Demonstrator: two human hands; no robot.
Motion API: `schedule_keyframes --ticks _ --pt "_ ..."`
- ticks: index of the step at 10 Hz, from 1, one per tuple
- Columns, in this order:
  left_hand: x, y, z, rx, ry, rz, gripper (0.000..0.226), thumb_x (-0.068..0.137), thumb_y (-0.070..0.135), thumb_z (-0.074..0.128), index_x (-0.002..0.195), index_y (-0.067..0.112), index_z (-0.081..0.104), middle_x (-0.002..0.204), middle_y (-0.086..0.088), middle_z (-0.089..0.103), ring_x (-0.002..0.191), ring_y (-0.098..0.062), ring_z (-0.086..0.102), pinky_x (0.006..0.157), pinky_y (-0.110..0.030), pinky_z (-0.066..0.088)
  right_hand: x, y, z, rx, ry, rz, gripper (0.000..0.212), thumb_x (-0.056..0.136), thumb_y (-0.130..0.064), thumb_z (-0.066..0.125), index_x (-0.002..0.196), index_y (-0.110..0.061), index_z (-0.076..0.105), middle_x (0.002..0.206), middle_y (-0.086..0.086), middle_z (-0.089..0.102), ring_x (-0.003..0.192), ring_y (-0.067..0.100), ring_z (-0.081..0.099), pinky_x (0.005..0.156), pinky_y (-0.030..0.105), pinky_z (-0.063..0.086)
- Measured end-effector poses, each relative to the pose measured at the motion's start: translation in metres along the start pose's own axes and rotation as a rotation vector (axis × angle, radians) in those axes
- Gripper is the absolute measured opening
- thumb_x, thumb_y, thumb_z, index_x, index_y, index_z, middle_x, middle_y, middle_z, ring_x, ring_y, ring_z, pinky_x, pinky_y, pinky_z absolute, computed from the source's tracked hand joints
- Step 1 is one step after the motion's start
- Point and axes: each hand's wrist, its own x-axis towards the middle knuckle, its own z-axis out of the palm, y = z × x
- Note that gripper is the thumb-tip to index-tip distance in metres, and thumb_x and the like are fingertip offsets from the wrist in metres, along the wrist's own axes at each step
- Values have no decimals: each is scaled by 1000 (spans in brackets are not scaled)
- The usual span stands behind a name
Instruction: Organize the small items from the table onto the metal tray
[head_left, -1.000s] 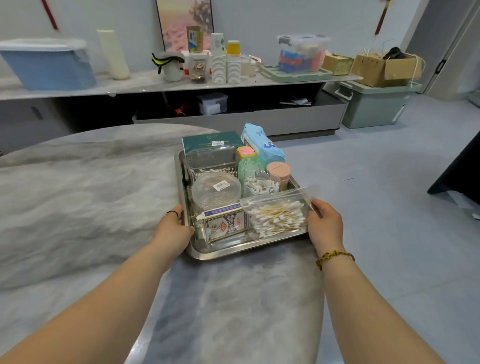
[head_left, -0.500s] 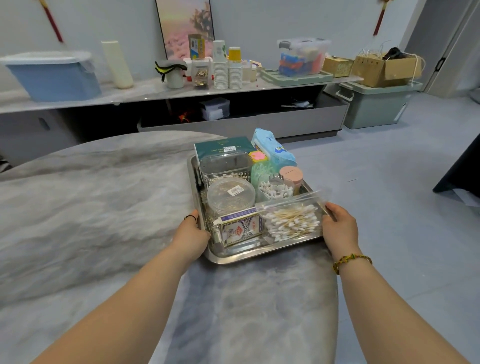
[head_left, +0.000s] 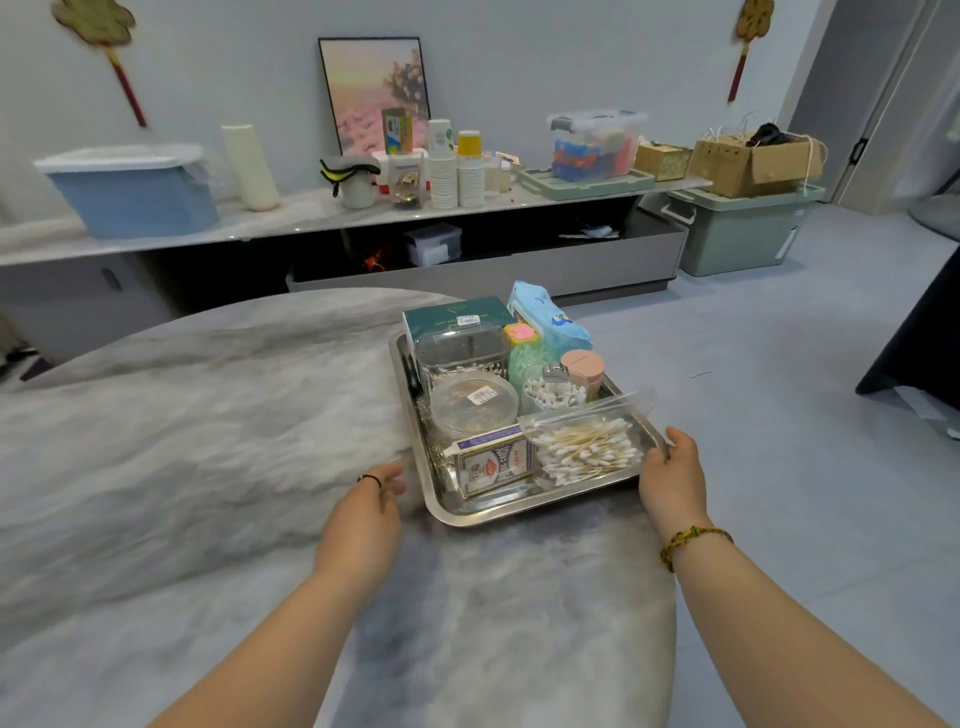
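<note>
With every small item already packed on it, the metal tray (head_left: 470, 512) sits at the table's (head_left: 208, 441) right edge. Right hand (head_left: 672, 475) grips its right rim; left hand (head_left: 366, 512), fingers loosely apart, hovers just beside the left rim. Final positioning seems in hand; next, release.

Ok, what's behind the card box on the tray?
Directly behind the card box sits a round clear tub, then a clear cotton-swab box and a green carton. The tray floor beneath them is hidden.
</note>
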Motion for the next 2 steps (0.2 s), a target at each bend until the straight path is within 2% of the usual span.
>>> schedule_keyframes --ticks 1,2 --pt "-16 -12 -23 123 42 22 38 89 0 33 118 13 52 118 -6 61 100 -25 55 78 -29 40 -17 -3 0 -43 176 6 40 94 -9 38 134 -5 33 143 17 35 130 34 33 106 44 31" --pt "-37 -28 -54 207 90 12 35 89 4 36 116 16 54 121 -5 61 108 -28 56 81 -31 42 -61 -18 14 -152 194 -228 38 87 0 43 124 -3 47 136 18 43 126 34 35 104 40 29"
